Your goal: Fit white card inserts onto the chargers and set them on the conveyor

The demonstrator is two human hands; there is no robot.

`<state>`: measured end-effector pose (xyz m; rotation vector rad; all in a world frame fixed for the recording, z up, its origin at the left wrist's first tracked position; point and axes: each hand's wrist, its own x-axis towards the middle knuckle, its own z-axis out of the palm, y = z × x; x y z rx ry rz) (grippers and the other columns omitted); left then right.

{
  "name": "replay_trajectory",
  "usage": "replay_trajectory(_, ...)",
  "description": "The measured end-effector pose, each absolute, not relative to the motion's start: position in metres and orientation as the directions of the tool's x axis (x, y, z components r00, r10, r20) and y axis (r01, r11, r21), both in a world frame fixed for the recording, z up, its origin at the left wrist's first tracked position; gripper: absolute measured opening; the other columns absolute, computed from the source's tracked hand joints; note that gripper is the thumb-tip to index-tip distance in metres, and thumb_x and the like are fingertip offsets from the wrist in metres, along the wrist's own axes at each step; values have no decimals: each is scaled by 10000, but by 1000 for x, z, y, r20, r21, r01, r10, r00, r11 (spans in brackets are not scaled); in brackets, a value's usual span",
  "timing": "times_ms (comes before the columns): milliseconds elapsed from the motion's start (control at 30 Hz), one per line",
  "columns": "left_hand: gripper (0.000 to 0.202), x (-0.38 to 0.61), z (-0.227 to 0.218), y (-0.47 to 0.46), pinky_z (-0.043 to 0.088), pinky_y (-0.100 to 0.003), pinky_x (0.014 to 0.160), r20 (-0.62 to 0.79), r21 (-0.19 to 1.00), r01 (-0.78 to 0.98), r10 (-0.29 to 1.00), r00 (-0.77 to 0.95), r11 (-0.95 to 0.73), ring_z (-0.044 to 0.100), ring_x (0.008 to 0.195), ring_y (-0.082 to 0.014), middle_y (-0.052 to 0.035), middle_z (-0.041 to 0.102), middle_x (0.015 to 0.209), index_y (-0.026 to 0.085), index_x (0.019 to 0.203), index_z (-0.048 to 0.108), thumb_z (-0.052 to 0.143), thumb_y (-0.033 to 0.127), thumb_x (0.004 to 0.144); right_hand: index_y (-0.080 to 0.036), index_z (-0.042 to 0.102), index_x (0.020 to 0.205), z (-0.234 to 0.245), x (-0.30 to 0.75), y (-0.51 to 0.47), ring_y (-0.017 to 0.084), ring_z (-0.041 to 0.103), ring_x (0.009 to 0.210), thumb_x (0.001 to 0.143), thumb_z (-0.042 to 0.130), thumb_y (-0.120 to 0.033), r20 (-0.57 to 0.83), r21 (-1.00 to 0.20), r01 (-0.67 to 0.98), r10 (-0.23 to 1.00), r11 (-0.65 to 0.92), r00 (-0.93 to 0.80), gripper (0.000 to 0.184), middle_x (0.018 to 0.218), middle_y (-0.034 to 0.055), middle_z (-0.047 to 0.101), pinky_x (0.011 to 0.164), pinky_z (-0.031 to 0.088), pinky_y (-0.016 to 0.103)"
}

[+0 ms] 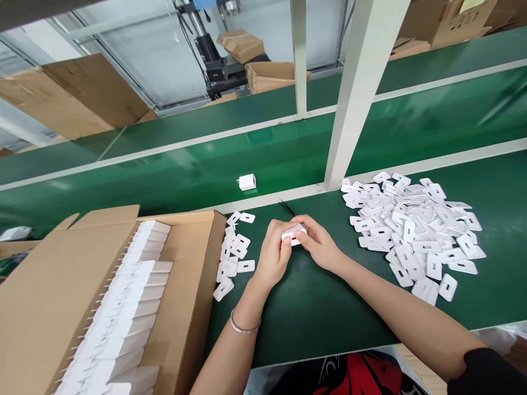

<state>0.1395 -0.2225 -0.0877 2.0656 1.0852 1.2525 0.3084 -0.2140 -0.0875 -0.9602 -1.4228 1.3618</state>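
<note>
Housing point(293, 234) between left hand point(273, 255) and right hand point(319, 245), pinched by fingertips of both, over bench point(329, 318); long axis seems roughly crosswise. Small plate cluster point(235, 245) near left hand; bigger plate pile point(420, 230) well right of right hand. Charger point(247, 182) farther back.

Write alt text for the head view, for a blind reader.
A person's bare left hand and right hand hold a small white rectangular block over a dark green tabletop. At right, a heap of flat white slotted plates; at left, a smaller heap and an open brown cardboard box holding a row of white blocks.
</note>
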Motion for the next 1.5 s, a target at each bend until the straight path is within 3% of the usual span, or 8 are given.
replay_trajectory(200, 396, 141, -90, -226, 532, -382, 959, 476, 787, 317, 848, 233, -529, 627, 1101, -225, -92, 626, 1203, 262, 1397, 584, 343, 456, 1150, -253, 573, 1190, -92, 307, -215, 153, 533, 706, 946, 622, -754, 157, -987, -69, 954, 144, -255, 559, 883, -7, 610, 645, 453, 307)
replay_trajectory(400, 470, 143, -92, -230, 508, -424, 1064, 496, 792, 258, 829, 257, -554, 600, 1263, -254, -125, 599, 1416, 298, 1579, 455, 364, 456, 1146, -258, 556, 1274, -88, 311, -217, 198, 611, 851, 995, 534, -758, 299, -953, -27, 928, 301, -223, 573, 1068, 56, 648, 706, 517, 337)
replay_trajectory(667, 352, 145, -89, -227, 526, -379, 979, 494, 826, 236, 859, 136, -513, 669, 1085, -215, -88, 707, 1254, 268, 1326, 666, 399, 410, 1146, -230, 600, 1220, -88, 311, -218, 155, 563, 648, 1030, 465, -747, 174, -983, 5, 951, 182, -255, 567, 762, -24, 602, 640, 487, 310)
replay_trajectory(967, 384, 146, -86, -226, 543, -373, 914, 416, 887, 173, 904, 97, -427, 671, 1003, -221, -80, 739, 1122, 246, 1173, 725, 471, 526, 1108, -235, 589, 1156, -87, 310, -218, 147, 546, 609, 1024, 496, -726, 124, -992, -15, 958, 124, -259, 517, 708, -45, 569, 593, 461, 298)
replay_trajectory(1167, 610, 147, -99, -219, 549, -408, 970, 123, 981, -166, 981, 148, -98, 658, 988, -215, -99, 705, 1271, 277, 1396, 678, 348, 685, 1086, -250, 544, 1223, -95, 309, -212, 175, 593, 712, 1057, 469, -692, 186, -983, -43, 957, 181, -223, 478, 879, 12, 661, 640, 494, 326)
replay_trajectory(1267, 564, 153, -103, -217, 568, -365, 874, 10, 945, -324, 989, 149, 39, 628, 842, -169, -71, 717, 1181, 289, 1461, 608, 520, 663, 1048, -256, 484, 1355, -100, 309, -210, 199, 640, 780, 1081, 431, -666, 264, -963, -16, 933, 268, -246, 496, 954, 31, 643, 740, 551, 376)
replay_trajectory(1367, 568, 161, -100, -216, 570, -332, 805, -21, 885, -457, 988, 154, 90, 646, 857, -171, -65, 729, 1144, 267, 1387, 629, 635, 671, 988, -259, 492, 1426, -97, 313, -209, 224, 649, 856, 1088, 373, -671, 329, -916, 149, 910, 373, -252, 546, 1104, 84, 621, 813, 569, 419)
replay_trajectory(1500, 602, 166, -89, -216, 579, -371, 939, -48, 790, -596, 984, 173, 143, 697, 1088, -218, -76, 713, 1291, 276, 1365, 623, 754, 649, 911, -255, 591, 1407, -89, 320, -205, 280, 616, 1116, 1113, 276, -610, 411, -777, 416, 881, 473, -236, 558, 1221, 121, 566, 992, 526, 467)
